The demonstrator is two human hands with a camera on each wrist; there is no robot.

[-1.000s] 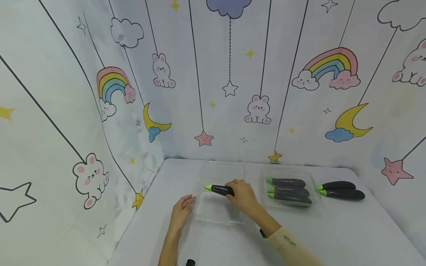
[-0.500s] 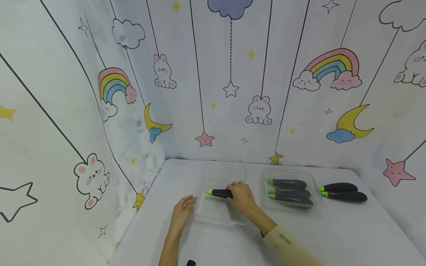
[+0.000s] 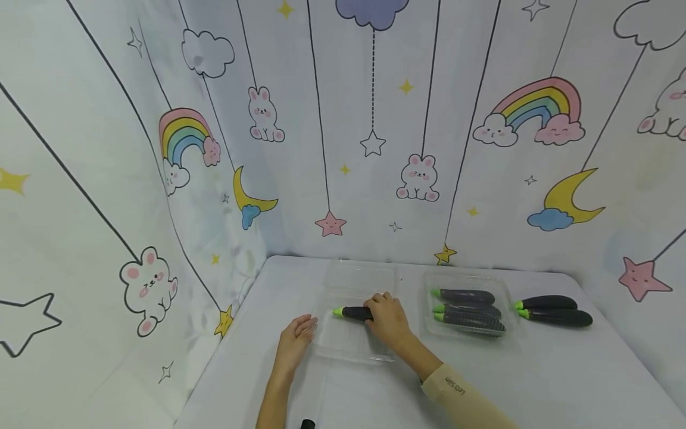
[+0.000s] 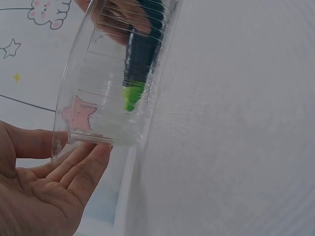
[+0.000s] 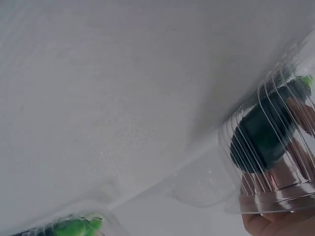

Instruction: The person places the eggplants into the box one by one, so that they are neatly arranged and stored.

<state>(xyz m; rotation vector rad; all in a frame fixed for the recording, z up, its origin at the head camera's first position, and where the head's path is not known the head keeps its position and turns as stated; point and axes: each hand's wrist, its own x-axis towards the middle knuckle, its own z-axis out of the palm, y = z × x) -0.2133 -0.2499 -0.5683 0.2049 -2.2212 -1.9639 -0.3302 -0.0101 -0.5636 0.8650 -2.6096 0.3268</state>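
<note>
My right hand (image 3: 387,319) grips a dark eggplant (image 3: 354,313) with a bright green cap, low inside a clear plastic clamshell box (image 3: 343,356). The green end points left. In the right wrist view, fingers and eggplant (image 5: 261,137) show through the box's ribbed wall. At the box's left end, my left hand (image 3: 295,342) holds its edge. In the left wrist view the thumb lies at the rim and the fingertips (image 4: 101,152) touch the outer wall. The box's lid (image 3: 360,275) lies folded back behind it.
To the right stands a closed clear box (image 3: 429,325) with several eggplants inside. Two loose eggplants (image 3: 557,317) lie side by side farther right on the white table (image 3: 482,381). A patterned curtain (image 3: 300,149) rises behind the table's back edge.
My right hand has lowered the eggplant from above the open box down into it. My left hand has stayed at the box's left end.
</note>
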